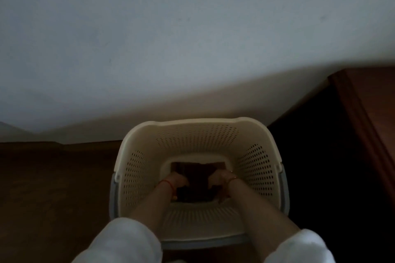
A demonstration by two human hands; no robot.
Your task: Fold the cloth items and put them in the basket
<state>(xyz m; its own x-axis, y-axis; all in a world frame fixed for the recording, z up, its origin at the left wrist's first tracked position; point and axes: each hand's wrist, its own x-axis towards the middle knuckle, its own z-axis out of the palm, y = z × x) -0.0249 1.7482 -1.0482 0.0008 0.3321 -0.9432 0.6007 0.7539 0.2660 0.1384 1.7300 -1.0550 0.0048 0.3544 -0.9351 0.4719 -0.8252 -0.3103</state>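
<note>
A cream perforated plastic basket (pixel 196 134) stands on the floor right below me, against the wall. Both my arms reach down into it. A dark brown folded cloth (pixel 197 174) lies at the bottom. My left hand (pixel 177 181) holds the cloth's left side and my right hand (pixel 221 179) holds its right side, fingers curled over the edges. The near part of the cloth is hidden in shadow between my wrists. A red string circles each wrist, and white sleeves are pushed up my forearms.
A pale wall (pixel 171 49) rises just behind the basket. Dark wooden floor (pixel 53 188) extends to the left. A reddish-brown wooden piece of furniture (pixel 367 113) stands at the right, with a dark gap between it and the basket.
</note>
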